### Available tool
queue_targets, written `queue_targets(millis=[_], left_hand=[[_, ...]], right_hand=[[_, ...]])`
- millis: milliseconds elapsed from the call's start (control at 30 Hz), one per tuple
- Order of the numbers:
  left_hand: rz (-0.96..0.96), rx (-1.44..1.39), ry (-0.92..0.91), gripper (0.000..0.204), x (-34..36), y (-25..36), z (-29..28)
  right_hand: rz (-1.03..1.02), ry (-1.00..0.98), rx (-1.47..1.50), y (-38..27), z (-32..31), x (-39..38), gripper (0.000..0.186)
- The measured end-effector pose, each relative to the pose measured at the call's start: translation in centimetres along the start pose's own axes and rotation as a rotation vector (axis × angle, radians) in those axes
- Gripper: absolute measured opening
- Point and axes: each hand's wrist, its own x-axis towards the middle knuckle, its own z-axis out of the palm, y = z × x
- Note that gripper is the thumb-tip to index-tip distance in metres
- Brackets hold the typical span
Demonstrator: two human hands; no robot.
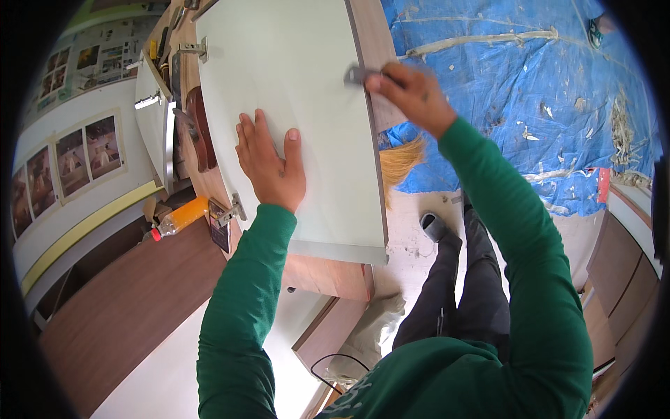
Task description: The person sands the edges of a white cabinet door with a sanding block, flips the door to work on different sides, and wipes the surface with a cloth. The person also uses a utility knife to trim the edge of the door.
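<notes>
Left hand (271, 162) lies flat on a white panel (324, 199); at its edge, right hand (417, 96) grips a dark tool (357, 75), blue sheeting (502, 105) beyond.

the right hand (419, 98) and the small dark tool (356, 75) it grips are blurred; the tool's kind cannot be told. the white panel (321, 167) is cut off at its far end and hides part of the straw-coloured bristles (406, 160). details in the photos (87, 155) at left are too small.
</notes>
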Motion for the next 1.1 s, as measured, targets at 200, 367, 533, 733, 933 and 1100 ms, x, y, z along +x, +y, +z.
queue_targets(millis=[200,367,533,733,933,1100], left_hand=[[0.028,0.0,0.004,0.067,0.3,0.6,0.2],[-0.015,-0.036,-0.007,0.072,-0.1,-0.2,0.2],[0.015,0.033,-0.004,0.067,-0.2,0.1,-0.1],[0.199,-0.115,-0.013,0.052,5.8,-0.1,-0.4],[0.159,-0.012,0.056,0.06,17.0,3.7,2.9],[0.193,0.006,-0.072,0.067,17.9,4.4,3.2]], right_hand=[[0.051,0.289,-0.26,-0.2,-3.8,11.7,0.043],[0.035,0.117,-0.276,-1.4,-2.9,4.4,0.05],[-0.066,-0.232,-0.215,-4.1,-0.1,-11.8,0.031],[-0.314,-0.313,-0.119,-4.0,0.4,-13.5,0.03],[-0.372,-0.319,-0.092,-1.2,-0.8,-7.3,0.031],[-0.42,-0.156,-0.118,2.0,-2.3,2.2,0.032]])
